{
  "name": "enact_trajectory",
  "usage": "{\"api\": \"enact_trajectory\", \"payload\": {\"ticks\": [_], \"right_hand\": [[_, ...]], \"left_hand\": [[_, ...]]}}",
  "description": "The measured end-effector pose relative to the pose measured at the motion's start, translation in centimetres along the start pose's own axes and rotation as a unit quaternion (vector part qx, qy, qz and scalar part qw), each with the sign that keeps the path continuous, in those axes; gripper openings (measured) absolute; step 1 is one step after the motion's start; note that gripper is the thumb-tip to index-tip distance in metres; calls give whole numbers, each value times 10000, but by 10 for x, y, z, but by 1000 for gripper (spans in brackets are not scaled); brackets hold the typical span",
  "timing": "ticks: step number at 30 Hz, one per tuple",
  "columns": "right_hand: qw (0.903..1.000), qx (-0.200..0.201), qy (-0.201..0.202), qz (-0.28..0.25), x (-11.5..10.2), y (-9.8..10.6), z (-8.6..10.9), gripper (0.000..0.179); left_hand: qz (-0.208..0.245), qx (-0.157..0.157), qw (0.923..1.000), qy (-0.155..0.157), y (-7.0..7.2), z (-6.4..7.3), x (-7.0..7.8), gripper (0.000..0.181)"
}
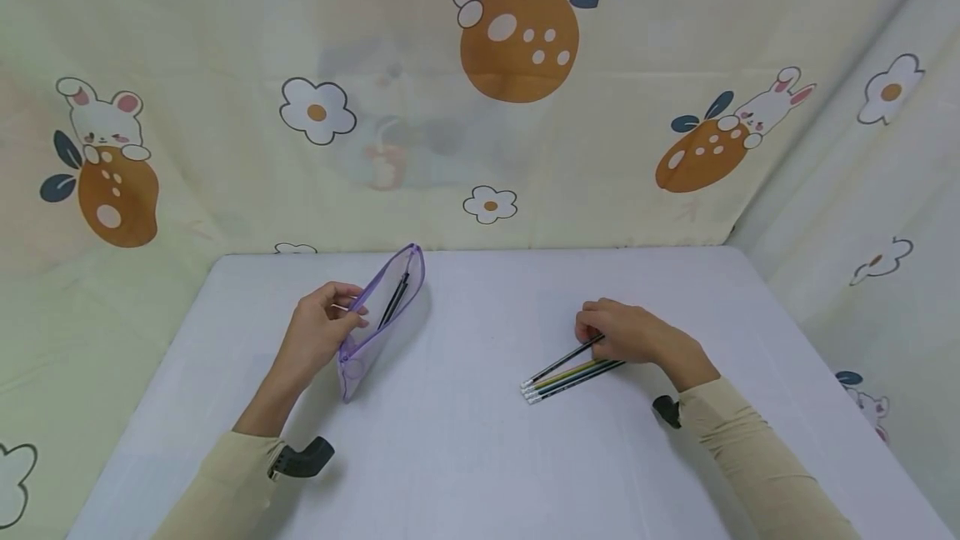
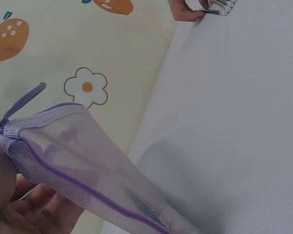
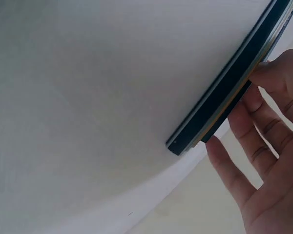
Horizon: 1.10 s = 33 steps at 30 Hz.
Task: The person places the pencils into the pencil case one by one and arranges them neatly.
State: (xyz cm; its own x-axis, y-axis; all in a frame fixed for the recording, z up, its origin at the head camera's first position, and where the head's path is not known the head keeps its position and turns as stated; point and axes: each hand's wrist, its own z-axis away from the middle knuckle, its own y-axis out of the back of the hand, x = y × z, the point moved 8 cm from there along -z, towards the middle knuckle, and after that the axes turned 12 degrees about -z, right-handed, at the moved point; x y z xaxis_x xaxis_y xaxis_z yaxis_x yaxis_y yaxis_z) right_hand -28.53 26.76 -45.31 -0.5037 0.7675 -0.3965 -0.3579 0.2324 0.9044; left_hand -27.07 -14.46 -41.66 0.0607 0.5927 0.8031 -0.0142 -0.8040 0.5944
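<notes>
The left hand curls its thumb and fingers about the rim of the mesh pouch, pinching it along one side. Because only the edge is taken, the mouth gapes upward and away from the palm; that hold seems meant to stop the soft mesh from folding shut. The pouch stands tilted just right of those fingers, its narrow bottom pointing down toward the table. Two dark sticks lean inside, just past the left fingertips, propped slantwise, it seems, by the slope of the wall. In the left wrist view a strap juts up from the pouch's end, just above the thumb.

The right hand pinches between thumb and forefinger at the outermost of the pencils; its other fingers are spread a little apart, one tip near that pencil's end. The pinched one fans out from its neighbours, probably because the fingertips have it alone. The rest lie side by side just under and nearer than these fingers, a yellow one among the dark, white ends pointing toward the left hand. Lying so flush, they leave only the outer edge easy to get hold of. Well apart, between the two hands, runs bare white tabletop.
</notes>
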Motion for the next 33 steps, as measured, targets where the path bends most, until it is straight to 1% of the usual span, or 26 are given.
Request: {"api": "enact_trajectory", "payload": {"ticks": [2, 5, 7, 10, 14, 20, 27, 30, 33], "right_hand": [[10000, -42, 17, -30, 0, -1, 0, 25], [9997, -83, 162, -138, -2, -2, 0, 25], [9995, -26, 224, -208, -3, 0, 1, 24], [9990, 220, 317, -210, -5, 7, 2, 24], [9977, 613, 295, -62, -6, 16, 4, 23], [9949, 969, 182, 193, -8, 25, 2, 22], [9905, 1342, 95, 288, -18, 39, -10, 21], [9881, 1510, 154, 229, -25, 45, -16, 22], [9861, 1621, 297, 189, -33, 52, -23, 22]], "left_hand": [[10, -1, 10000, 6, 0, 0, 0, 29], [25, -11, 10000, 3, 0, 0, 0, 28], [26, -14, 10000, 0, 0, 0, 0, 28], [20, -14, 10000, -11, 0, 0, 0, 28], [0, 2, 10000, -25, 1, 0, -1, 29], [13, 9, 10000, -15, 1, 1, -1, 29], [39, 11, 10000, -40, 1, 0, 0, 28], [46, 14, 10000, -75, 1, 0, 1, 28], [47, 24, 9999, -107, 1, -1, 2, 28]]}}
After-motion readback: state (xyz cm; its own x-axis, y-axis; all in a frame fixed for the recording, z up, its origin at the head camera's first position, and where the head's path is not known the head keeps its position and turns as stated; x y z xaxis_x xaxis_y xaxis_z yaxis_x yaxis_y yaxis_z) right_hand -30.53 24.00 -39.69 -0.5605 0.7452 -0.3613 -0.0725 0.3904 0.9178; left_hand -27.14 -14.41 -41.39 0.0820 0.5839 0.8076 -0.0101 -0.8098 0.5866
